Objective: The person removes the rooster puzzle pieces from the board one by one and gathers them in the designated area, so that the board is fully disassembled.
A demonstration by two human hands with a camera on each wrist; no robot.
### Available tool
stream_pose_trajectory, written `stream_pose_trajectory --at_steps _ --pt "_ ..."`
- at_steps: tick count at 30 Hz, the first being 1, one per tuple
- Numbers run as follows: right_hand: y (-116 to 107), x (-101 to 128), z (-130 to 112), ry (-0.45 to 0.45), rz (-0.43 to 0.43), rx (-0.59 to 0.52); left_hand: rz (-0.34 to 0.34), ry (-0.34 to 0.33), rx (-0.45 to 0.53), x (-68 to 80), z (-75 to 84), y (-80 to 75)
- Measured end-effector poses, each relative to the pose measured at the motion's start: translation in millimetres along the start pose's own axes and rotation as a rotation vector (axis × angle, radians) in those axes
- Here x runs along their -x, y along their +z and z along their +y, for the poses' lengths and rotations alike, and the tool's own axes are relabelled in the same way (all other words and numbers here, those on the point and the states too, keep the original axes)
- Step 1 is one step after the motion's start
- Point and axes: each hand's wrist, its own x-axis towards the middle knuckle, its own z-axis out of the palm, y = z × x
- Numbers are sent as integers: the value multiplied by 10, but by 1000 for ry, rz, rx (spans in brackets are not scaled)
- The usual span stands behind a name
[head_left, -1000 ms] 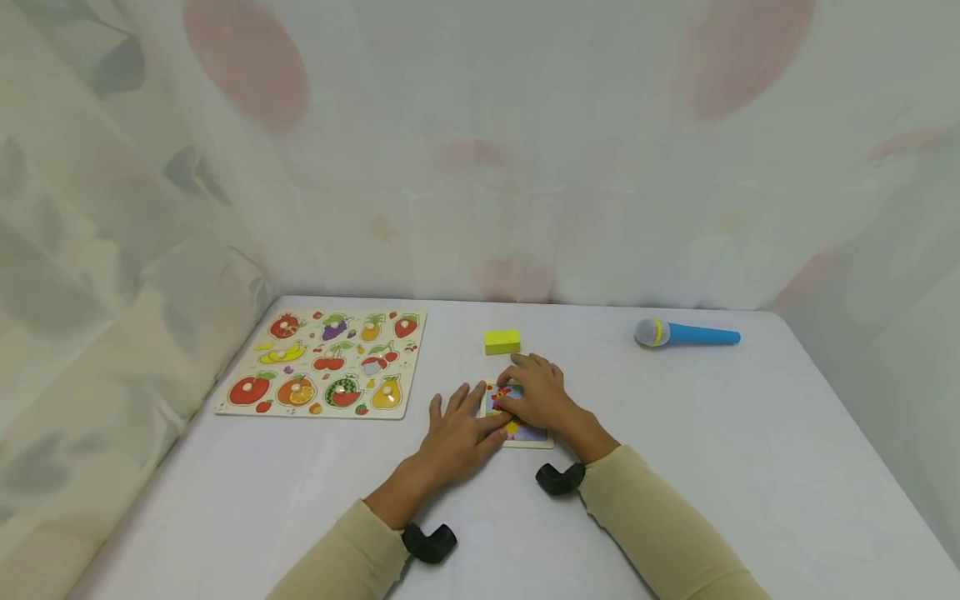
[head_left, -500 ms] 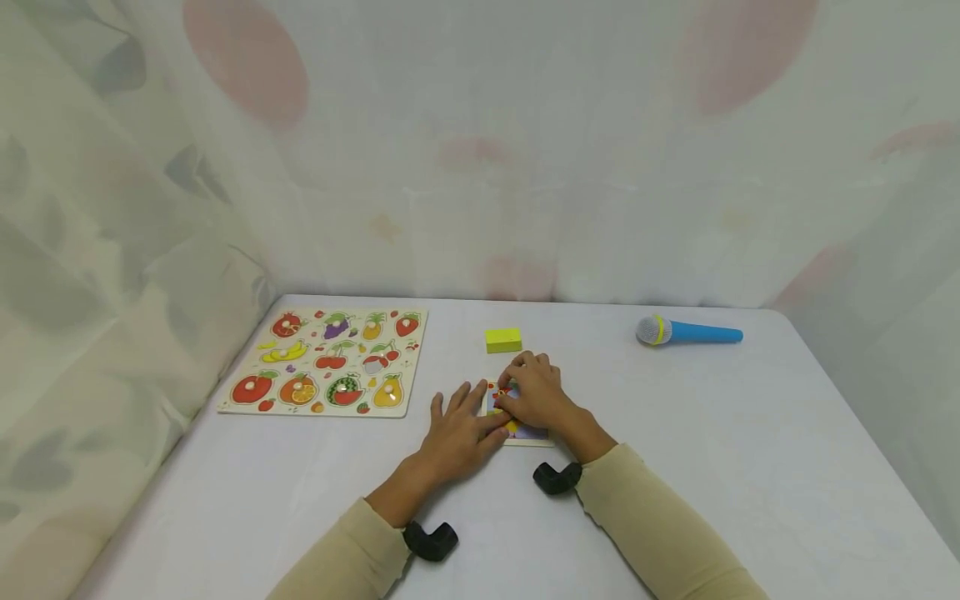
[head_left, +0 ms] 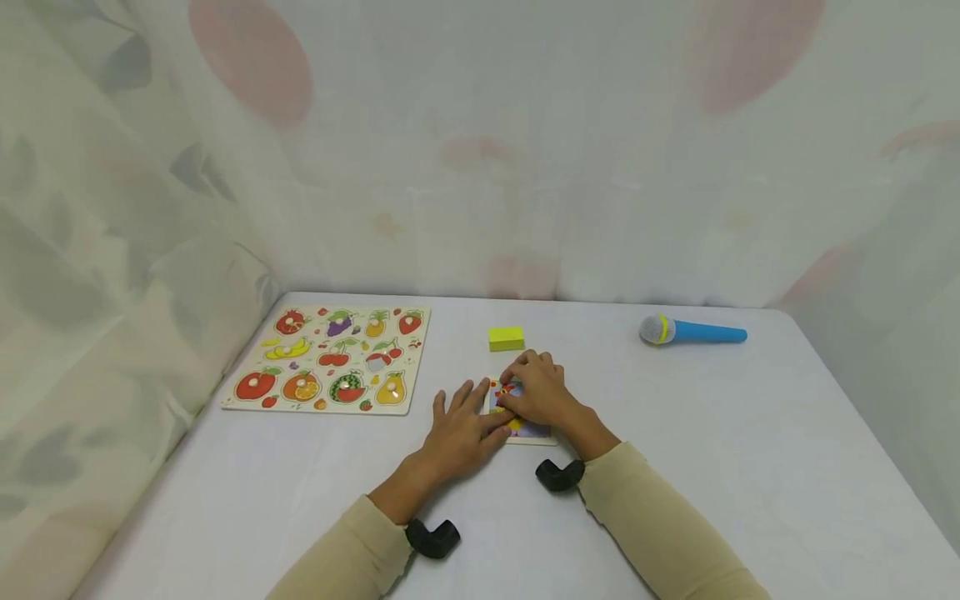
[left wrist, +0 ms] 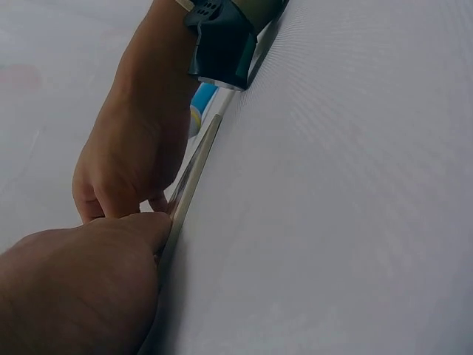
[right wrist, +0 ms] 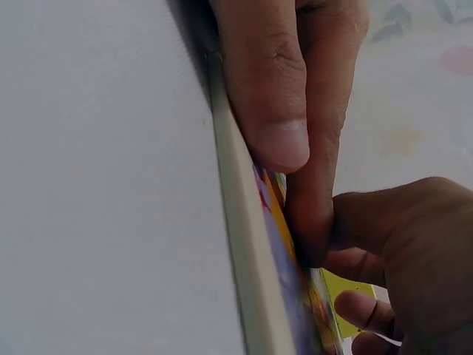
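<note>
— Two hands are working on the same small thing: the little picture puzzle board (head_left: 525,421), which is lying flat on the white table (head_left: 712,467), just in front of the yellow block (head_left: 506,338).

— Which hand is sitting closer to it?

— Both are touching it, but the right hand (head_left: 542,393) is lying over most of its top, fingers curled down onto the coloured face. The right wrist view is showing the thumb (right wrist: 270,103) pressing against the board's pale edge. Whether those fingers are pinching a loose piece, I cannot tell.

— And the left?

— The left hand (head_left: 461,425) is lying flat with its fingers spread and fairly straight, its thumb side pressing the board's left edge. It is bracing, not gripping.

— So where is the board lying from the fingers?

— Directly under the right fingertips and to the right of the left hand; its slightly longer side is running away from the person. The fruit puzzle (head_left: 333,360) and toy microphone (head_left: 692,331) are sitting well apart, untouched.
</note>
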Motion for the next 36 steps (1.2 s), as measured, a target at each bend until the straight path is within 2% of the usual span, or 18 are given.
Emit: stream_pose_trajectory --at_steps 4,14,20,29,36 --pt "3 -21 16 3 -11 -19 -4 -1 -1 -6 -3 0" --pt "4 8 32 -121 27 -98 -2 -7 2 -12 -12 0" --pt "5 25 36 -145 38 -72 12 4 13 -6 -15 10" --pt "10 22 55 -158 112 -42 -9 1 24 -16 -3 -5" --pt "-7 14 49 -181 22 -106 -10 -9 26 -7 -8 -5"
